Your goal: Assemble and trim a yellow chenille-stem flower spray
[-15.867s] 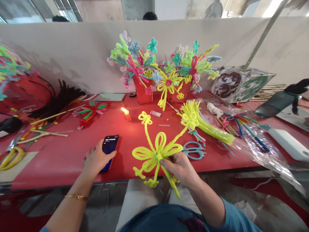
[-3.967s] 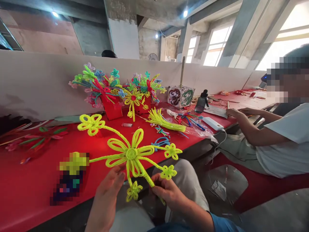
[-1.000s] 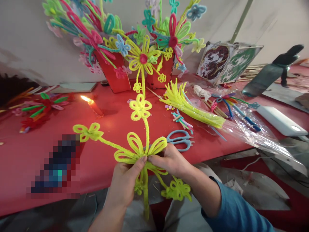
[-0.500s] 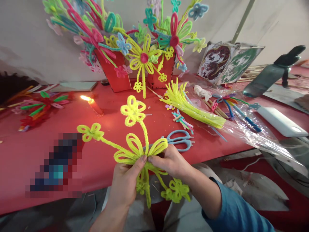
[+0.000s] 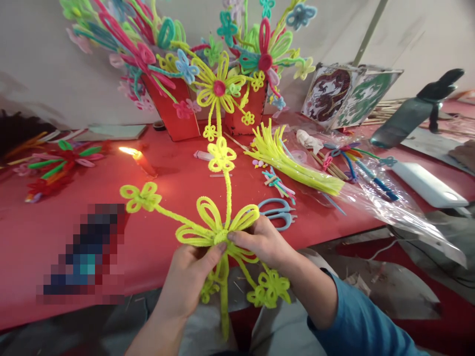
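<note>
Between my two hands is a yellow-green pipe cleaner flower [image 5: 208, 212], with long looped petals, a coiled centre, small flowers on side stems and a main stem hanging down. My left hand [image 5: 191, 274] pinches it from the left, its thumb at the lower side of the centre. From the right, my right hand [image 5: 265, 242] grips it, thumb tip on the centre's right edge and fingers behind the petals. Just beyond my right hand lie blue-handled scissors [image 5: 276, 215], their blades hidden behind the flower.
A lit red candle [image 5: 139, 160] burns on the red table [image 5: 166, 267]. Farther right lie a bundle of yellow pipe cleaners [image 5: 293, 160], clear plastic, a white power bank-like block [image 5: 430, 185] and a tilted bottle [image 5: 404, 121]. Red planters [image 5: 172, 109] with pipe cleaner flowers stand behind.
The flower's centre has turned more into view between my thumbs. Its upper small flower has swung up and right, and the main stem now hangs lower.
</note>
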Demonstrator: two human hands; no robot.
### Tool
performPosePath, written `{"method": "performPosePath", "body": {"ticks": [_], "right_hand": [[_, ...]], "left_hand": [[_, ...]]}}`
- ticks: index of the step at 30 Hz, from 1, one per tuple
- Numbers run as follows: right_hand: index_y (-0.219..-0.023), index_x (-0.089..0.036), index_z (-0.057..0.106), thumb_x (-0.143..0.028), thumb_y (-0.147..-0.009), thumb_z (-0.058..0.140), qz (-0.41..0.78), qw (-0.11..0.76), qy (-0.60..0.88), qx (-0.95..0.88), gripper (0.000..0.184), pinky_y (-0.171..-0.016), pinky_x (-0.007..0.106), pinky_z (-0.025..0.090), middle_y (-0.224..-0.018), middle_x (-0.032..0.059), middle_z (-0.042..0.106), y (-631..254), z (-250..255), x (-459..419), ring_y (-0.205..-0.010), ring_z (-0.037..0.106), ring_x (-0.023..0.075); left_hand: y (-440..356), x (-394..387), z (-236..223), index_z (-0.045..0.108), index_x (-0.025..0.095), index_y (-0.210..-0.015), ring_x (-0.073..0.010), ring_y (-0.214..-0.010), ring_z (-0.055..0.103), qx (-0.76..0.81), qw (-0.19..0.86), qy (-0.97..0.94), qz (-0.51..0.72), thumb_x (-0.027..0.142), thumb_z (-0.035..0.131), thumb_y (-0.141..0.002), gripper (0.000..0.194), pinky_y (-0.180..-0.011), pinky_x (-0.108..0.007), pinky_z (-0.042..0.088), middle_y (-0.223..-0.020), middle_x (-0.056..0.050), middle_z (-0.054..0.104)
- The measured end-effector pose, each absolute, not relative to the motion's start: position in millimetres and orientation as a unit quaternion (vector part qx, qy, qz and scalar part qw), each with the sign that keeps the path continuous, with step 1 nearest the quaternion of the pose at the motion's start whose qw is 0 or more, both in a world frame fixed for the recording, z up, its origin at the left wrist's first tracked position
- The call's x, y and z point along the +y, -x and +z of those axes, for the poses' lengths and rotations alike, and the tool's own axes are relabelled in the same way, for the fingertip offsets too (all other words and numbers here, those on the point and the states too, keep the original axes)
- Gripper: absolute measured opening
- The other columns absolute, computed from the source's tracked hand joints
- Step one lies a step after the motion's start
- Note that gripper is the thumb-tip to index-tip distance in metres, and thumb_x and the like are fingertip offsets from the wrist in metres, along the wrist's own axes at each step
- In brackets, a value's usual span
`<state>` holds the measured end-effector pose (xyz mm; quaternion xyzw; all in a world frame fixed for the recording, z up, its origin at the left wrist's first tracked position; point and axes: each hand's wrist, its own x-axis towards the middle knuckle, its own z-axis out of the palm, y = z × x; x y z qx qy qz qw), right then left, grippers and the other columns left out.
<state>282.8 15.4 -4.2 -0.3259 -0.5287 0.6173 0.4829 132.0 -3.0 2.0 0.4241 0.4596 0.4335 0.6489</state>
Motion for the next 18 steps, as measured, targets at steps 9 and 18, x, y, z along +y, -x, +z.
{"method": "performPosePath", "body": {"ticks": [9, 18], "right_hand": [[-0.093, -0.017, 0.063, -0.024, -0.076, 0.06, 0.618, 0.499, 0.304, -0.526, 0.019, -0.081, 0.03, 0.048, -0.093, 0.0024, 0.067, -278.8, -7.9, 14.3, -0.089, 0.062, 0.0191], [-0.1, -0.02, 0.063, -0.025, -0.077, 0.059, 0.601, 0.492, 0.339, -0.531, 0.024, -0.082, 0.032, 0.049, -0.097, 0.0026, 0.067, -282.4, -10.5, 14.4, -0.097, 0.06, 0.022]], "left_hand": [[-132.8, -2.9, 0.4, 0.064, 0.025, -0.107, -0.022, -0.099, 0.059, 0.456, 0.634, -0.436, 0.448, 0.021, 0.066, -0.071, 0.037, -0.082, -0.026, 0.046, -0.107, -0.002, 0.068], [-131.3, -3.1, 3.5, 0.064, 0.023, -0.106, -0.0212, -0.093, 0.062, 0.471, 0.651, -0.381, 0.457, 0.025, 0.065, -0.073, 0.033, -0.078, -0.028, 0.049, -0.097, -0.003, 0.071]]}}
